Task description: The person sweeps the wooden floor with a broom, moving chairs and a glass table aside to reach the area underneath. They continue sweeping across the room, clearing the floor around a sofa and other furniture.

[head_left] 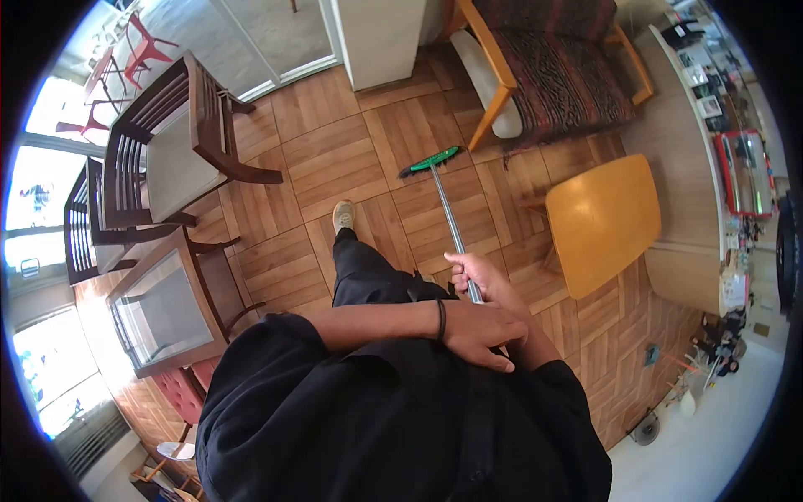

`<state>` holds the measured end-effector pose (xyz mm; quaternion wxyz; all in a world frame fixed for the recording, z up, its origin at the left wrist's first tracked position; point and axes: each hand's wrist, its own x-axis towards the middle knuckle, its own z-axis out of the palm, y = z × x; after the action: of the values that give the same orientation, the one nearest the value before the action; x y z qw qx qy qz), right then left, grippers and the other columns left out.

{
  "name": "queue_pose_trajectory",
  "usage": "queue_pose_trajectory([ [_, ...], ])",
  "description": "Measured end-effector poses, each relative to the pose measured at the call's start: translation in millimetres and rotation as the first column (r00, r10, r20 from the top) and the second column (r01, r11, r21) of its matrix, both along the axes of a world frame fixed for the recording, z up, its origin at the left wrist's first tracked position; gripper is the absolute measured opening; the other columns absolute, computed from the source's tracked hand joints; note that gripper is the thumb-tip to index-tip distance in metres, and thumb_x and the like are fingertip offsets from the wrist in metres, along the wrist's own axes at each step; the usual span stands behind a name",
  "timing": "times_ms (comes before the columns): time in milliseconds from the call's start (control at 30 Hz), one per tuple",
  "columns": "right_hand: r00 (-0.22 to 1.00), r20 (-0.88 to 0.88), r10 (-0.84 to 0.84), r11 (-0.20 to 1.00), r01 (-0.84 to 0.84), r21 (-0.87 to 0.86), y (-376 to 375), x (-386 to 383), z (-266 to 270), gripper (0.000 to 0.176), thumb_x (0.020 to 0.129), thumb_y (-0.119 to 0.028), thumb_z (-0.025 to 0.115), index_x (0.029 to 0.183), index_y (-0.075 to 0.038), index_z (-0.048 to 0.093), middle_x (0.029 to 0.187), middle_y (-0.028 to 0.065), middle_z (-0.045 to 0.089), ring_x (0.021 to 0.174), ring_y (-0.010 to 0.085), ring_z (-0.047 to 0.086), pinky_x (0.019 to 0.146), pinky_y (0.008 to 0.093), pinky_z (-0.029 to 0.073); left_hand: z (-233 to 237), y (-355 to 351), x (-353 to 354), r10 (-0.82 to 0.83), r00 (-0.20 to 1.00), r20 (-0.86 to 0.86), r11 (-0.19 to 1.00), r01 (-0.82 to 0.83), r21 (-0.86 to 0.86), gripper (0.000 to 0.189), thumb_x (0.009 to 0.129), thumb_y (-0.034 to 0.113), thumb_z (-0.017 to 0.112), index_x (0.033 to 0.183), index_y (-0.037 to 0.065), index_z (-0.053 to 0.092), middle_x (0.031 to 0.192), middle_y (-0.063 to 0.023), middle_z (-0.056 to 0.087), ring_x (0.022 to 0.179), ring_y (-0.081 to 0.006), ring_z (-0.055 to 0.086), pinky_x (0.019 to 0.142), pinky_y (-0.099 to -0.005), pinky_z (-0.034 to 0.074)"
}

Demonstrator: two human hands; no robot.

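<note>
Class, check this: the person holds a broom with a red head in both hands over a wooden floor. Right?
No. The head view shows the broom head is green, not red; the left hand and right hand hold its handle over the wooden floor.

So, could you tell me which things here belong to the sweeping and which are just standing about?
In use: broom, gripped by left hand and right hand; wooden floor under it.
Standing about: dark chair, glass-topped table, yellow table, cushioned bench.

Broom handle (452, 219) top behind left hand (483, 328)
</note>
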<state>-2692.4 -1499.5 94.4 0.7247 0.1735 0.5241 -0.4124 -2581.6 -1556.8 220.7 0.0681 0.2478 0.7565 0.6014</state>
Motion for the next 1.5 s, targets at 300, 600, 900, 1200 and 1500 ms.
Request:
queue_pose_trajectory([
  [300,0.993,0.084,0.077,0.992,-0.068,-0.106,-228.5,-2.4,-69.6,0.024,0.09,-0.027,0.053,0.075,-0.015,0.039,0.053,-0.006,0.033,0.038,0.0056,0.029,0.035,0.0217,0.026,-68.9,-266.5,112.4,0.692,0.536,0.483,0.561,-0.821,0.108,0.037,0.083,0.027,0.062,0.107,-0.001,0.052,0.093,-0.0139,0.06,0.089,-0.0222,0.059,0.076,-0.0327,0.047],
  [600,0.556,-0.49,0.671,0.741,-0.524,0.42,-349.3,14.1,-174.3,0.05,0.093,-0.05,0.032,0.081,-0.007,0.054,0.051,0.0028,0.043,0.038,0.0141,0.04,0.036,0.029,0.037,-180.8,-399.9,271.1,0.938,-0.15,0.313,0.153,-0.631,-0.761,0.038,0.083,0.038,0.059,0.099,0.003,0.055,0.082,-0.0129,0.065,0.078,-0.025,0.064,0.07,-0.034,0.048],
  [900,0.537,-0.519,0.665,0.739,-0.374,0.56,-50.1,61.9,-149.9,0.063,0.092,-0.048,0.029,0.109,0.007,0.056,0.117,0.0284,0.052,0.112,0.039,0.048,0.093,0.0432,0.037,-213.0,-344.5,215.4,0.884,0.034,0.466,0.424,-0.478,-0.769,0.039,0.084,0.039,0.056,0.101,0.004,0.054,0.093,-0.0167,0.065,0.091,-0.0312,0.062,0.078,-0.037,0.047],
  [1200,0.71,-0.045,0.703,0.272,-0.21,0.939,332.1,81.4,-51.7,0.039,0.089,-0.035,0.045,0.106,-0.005,0.063,0.111,0.0149,0.061,0.103,0.031,0.058,0.082,0.04,0.048,-287.5,-240.1,151.5,0.752,0.393,0.53,0.651,-0.311,-0.693,0.034,0.084,0.038,0.056,0.097,0.006,0.055,0.088,-0.0146,0.064,0.088,-0.0306,0.061,0.075,-0.039,0.046],
  [1500,0.611,-0.202,0.766,0.183,0.095,0.979,482.7,109.7,-84.8,0.031,0.087,-0.025,0.046,0.093,-0.001,0.065,0.094,0.0205,0.064,0.088,0.0336,0.063,0.073,0.0436,0.05,-238.9,-147.7,123.6,0.634,0.639,0.435,0.702,-0.239,-0.671,0.035,0.083,0.036,0.058,0.098,0.004,0.056,0.09,-0.0136,0.064,0.088,-0.0272,0.062,0.075,-0.0366,0.047],
])
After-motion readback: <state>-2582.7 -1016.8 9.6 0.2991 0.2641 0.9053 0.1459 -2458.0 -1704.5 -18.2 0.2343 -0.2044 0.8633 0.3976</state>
